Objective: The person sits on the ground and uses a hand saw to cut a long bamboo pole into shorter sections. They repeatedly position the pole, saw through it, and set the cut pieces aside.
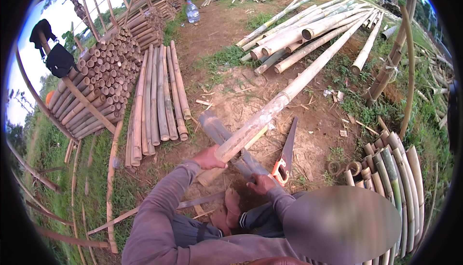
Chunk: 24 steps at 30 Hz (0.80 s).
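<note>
Outdoor bamboo workyard (197, 48), stacked poles (108, 62)

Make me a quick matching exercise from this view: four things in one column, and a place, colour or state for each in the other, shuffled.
1. Saw
2. Bottle
3. Bag
4. Left hand

A. Gripping the near end of the long pole
B. Black, hung on a slanting post
C. Orange-handled
D. See-through plastic

Pairs: 1-C, 2-D, 3-B, 4-A
</note>
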Motion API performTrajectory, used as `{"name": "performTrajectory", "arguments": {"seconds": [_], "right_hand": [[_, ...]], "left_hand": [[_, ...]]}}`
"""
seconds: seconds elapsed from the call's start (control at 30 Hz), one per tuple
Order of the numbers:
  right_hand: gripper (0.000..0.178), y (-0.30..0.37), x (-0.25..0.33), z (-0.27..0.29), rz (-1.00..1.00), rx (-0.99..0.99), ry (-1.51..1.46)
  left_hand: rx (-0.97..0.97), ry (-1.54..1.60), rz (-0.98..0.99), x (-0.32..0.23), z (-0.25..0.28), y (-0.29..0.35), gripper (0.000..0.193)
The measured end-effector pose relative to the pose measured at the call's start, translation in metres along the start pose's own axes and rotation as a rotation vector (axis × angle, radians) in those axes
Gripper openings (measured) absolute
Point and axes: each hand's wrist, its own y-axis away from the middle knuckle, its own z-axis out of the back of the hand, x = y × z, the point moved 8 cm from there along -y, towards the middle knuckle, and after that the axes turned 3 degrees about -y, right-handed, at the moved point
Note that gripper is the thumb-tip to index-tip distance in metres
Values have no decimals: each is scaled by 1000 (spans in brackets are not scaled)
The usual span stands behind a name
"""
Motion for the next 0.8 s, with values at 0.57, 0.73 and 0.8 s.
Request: {"name": "performTrajectory", "arguments": {"seconds": [0.57,0.73,0.8], "right_hand": [[58,-11,-8,-17,20,53,29],[52,-4,9,-7,83,-20,30],[53,-3,9,-7,93,-23,36]], "left_hand": [[-267,-284,101,84,-51,-24,84],[-342,-262,-23,87,-44,5,85],[-335,-318,8,98,-27,17,86]]}}
